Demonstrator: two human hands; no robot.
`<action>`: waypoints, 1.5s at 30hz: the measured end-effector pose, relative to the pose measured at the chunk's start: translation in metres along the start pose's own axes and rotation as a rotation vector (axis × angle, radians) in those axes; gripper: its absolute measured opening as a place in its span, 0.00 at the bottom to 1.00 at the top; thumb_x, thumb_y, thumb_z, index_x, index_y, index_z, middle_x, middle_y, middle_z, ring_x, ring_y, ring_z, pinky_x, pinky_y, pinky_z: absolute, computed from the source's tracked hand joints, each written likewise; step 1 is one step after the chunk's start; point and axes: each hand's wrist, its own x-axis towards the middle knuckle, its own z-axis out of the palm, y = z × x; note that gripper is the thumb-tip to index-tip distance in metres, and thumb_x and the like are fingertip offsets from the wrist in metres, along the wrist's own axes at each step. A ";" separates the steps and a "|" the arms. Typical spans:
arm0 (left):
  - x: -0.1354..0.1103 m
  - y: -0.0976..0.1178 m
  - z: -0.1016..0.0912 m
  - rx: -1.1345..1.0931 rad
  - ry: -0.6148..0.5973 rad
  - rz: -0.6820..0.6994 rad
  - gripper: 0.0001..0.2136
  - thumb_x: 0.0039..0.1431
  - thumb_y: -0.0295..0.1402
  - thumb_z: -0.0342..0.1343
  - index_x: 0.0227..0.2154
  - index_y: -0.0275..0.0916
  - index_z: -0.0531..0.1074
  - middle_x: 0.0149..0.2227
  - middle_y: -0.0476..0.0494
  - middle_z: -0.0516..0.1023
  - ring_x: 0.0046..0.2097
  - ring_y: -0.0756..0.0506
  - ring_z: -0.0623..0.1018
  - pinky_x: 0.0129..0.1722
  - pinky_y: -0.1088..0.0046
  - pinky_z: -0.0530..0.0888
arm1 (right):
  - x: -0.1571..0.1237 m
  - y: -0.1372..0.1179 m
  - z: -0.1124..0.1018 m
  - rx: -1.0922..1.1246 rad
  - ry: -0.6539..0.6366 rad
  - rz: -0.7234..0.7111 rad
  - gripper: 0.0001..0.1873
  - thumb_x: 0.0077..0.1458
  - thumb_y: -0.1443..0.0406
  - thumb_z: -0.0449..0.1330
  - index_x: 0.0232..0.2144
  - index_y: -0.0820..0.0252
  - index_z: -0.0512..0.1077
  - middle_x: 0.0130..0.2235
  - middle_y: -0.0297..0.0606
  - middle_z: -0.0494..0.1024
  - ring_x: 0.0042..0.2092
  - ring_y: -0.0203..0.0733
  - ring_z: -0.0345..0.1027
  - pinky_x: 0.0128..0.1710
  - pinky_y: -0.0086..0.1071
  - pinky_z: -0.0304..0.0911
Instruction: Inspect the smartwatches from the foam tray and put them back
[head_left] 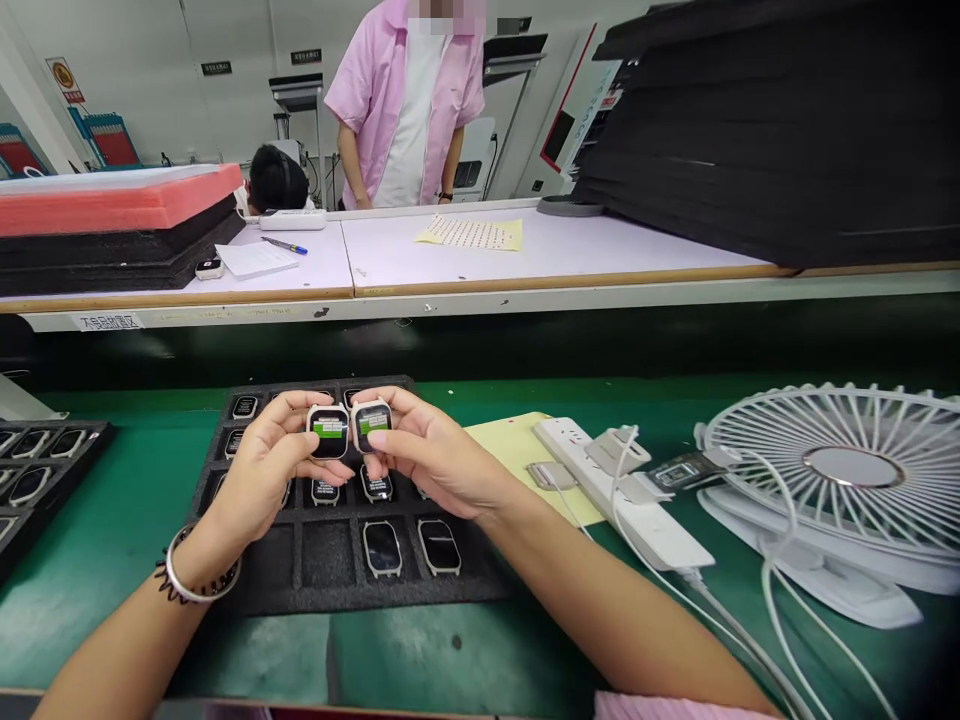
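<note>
Side by side above a black foam tray (326, 595), two strapless smartwatches face me with lit green-and-white screens. My left hand (270, 455) is closed on the left smartwatch (328, 440), its thumb at the edge of the screen. The right smartwatch (371, 415) is in my right hand (431, 450), whose thumb lies over the lower screen. Both watch cases are touching or nearly so. Below them, the tray holds several more watches in its pockets, such as a dark-screened watch (382, 549) and another watch (439, 547) in the front row. Two front-left pockets show no watch.
A second watch tray (52, 490) lies at left. To the right are a power strip (622, 490) with cables, a yellow sheet (510, 440) and a white fan (847, 480). Behind runs a shelf (375, 290) with foam stacks; a person in pink (412, 110) stands beyond.
</note>
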 end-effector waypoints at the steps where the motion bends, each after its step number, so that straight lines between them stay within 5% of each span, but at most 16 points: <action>1: -0.006 -0.003 0.000 -0.009 -0.004 -0.025 0.17 0.52 0.34 0.62 0.45 0.37 0.69 0.37 0.46 0.78 0.28 0.43 0.84 0.29 0.69 0.82 | -0.007 0.003 0.001 0.013 -0.006 0.029 0.22 0.52 0.65 0.70 0.47 0.58 0.69 0.35 0.32 0.76 0.29 0.33 0.73 0.31 0.27 0.66; 11: -0.061 -0.049 0.002 -0.135 -0.046 -0.245 0.16 0.55 0.32 0.62 0.46 0.39 0.71 0.44 0.45 0.77 0.31 0.45 0.84 0.33 0.69 0.83 | -0.072 0.043 0.006 0.118 0.023 0.211 0.24 0.56 0.65 0.67 0.53 0.59 0.66 0.35 0.34 0.78 0.34 0.36 0.76 0.36 0.29 0.67; 20: -0.061 -0.069 0.002 -0.076 -0.023 -0.189 0.28 0.56 0.30 0.61 0.60 0.41 0.63 0.46 0.42 0.78 0.33 0.47 0.83 0.35 0.71 0.81 | -0.068 0.069 -0.007 0.075 0.111 0.153 0.27 0.54 0.68 0.66 0.55 0.58 0.64 0.34 0.32 0.77 0.32 0.35 0.76 0.34 0.28 0.66; 29: -0.051 -0.088 0.006 -0.049 -0.012 -0.140 0.24 0.54 0.27 0.63 0.54 0.40 0.67 0.43 0.45 0.77 0.30 0.51 0.81 0.32 0.74 0.79 | -0.071 0.074 -0.010 0.086 0.124 0.143 0.24 0.51 0.71 0.63 0.51 0.58 0.66 0.37 0.34 0.78 0.33 0.36 0.76 0.36 0.31 0.68; 39: -0.049 -0.093 0.008 -0.039 0.010 -0.089 0.24 0.52 0.24 0.64 0.52 0.41 0.67 0.44 0.45 0.76 0.31 0.53 0.80 0.32 0.77 0.78 | -0.069 0.076 -0.013 0.131 0.090 0.159 0.25 0.53 0.70 0.65 0.52 0.58 0.65 0.37 0.34 0.79 0.34 0.36 0.78 0.36 0.29 0.68; 45: -0.044 -0.066 0.002 0.000 -0.023 0.003 0.23 0.53 0.26 0.64 0.52 0.41 0.68 0.46 0.44 0.77 0.33 0.51 0.81 0.36 0.74 0.81 | -0.056 0.057 -0.008 0.133 0.065 0.161 0.19 0.58 0.61 0.67 0.49 0.58 0.67 0.35 0.36 0.79 0.34 0.40 0.78 0.35 0.31 0.70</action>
